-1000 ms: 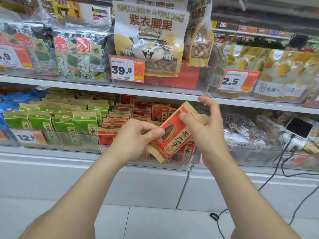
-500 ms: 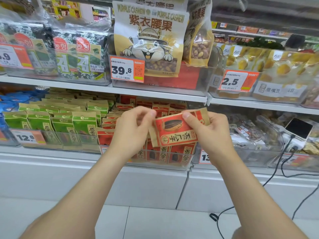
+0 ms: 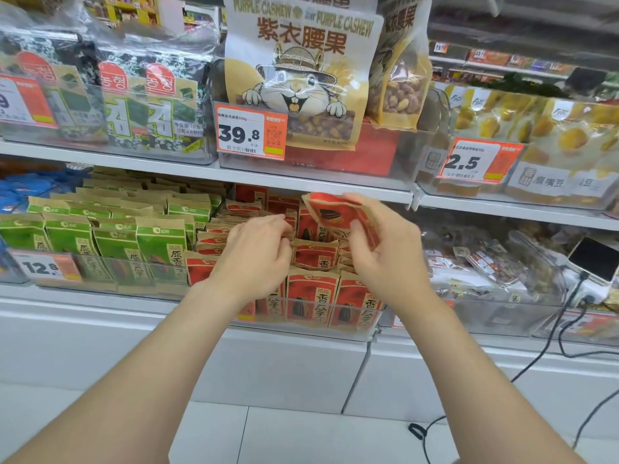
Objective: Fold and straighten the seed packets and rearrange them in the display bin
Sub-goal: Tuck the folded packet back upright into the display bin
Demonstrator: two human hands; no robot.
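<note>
At the left of the frame, green seed packets (image 3: 157, 242) stand in neat rows on the lower shelf. Just left of centre, the left hand (image 3: 258, 259) reaches into the clear display bin (image 3: 301, 329). Its fingers bend down among the tops of the red seed packets (image 3: 313, 296) standing there; whether they pinch one or only part them cannot be told. Just right of centre, the right hand (image 3: 385, 259) grips a loose red packet (image 3: 338, 216), thumb across its front, holding it tilted above the back rows of the bin.

Two things look likely to go wrong. The rows look tightly packed, so pushing the loose red packet down could crumple its top or bend its neighbours. The front row leans on the low bin wall, so a nudge from either wrist could tip packets out onto the floor.

At the far right, a phone (image 3: 594, 259) with a cable rests on the neighbouring bin, well apart
</note>
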